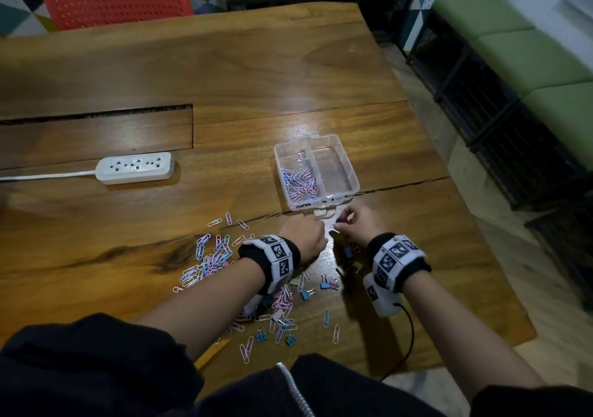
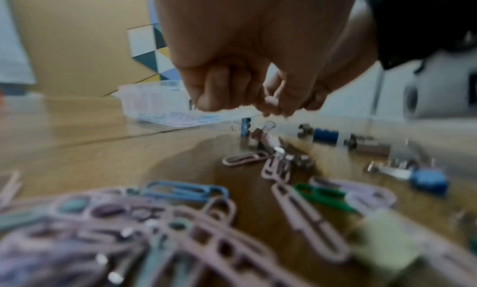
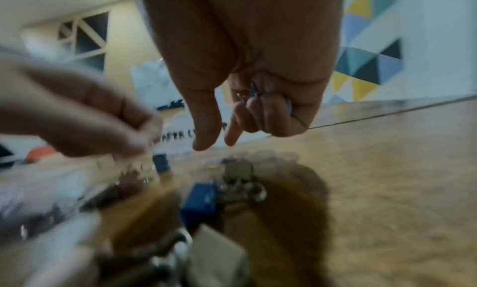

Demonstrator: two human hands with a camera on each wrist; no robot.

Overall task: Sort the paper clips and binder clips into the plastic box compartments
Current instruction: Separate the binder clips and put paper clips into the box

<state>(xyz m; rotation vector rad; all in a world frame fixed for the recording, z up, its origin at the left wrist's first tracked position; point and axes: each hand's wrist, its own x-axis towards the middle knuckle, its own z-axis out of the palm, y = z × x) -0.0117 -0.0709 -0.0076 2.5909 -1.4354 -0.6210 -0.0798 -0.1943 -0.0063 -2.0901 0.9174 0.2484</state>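
Clear plastic two-compartment box (image 1: 348,163) sits on brown wooden table (image 1: 256,73); left compartment holds pastel paper clips (image 1: 300,181), right compartment bare. Loose pile of pink, blue, lilac paper clips (image 1: 208,261) and small blue and pink binder clips (image 1: 327,285) lies on table near person. Left hand (image 1: 305,237) hovers just before box, fingers curled, pinching small pale item (image 2: 271,101); kind unclear. Right hand (image 1: 361,224) beside it, outer fingers curled round small clips (image 3: 251,91), thumb and forefinger pointing down. White power strip (image 1: 136,168) well left.

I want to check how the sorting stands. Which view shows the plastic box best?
The head view: the plastic box shows both compartments, clips in the left only. Both wrist views show it blurred behind the fingers.
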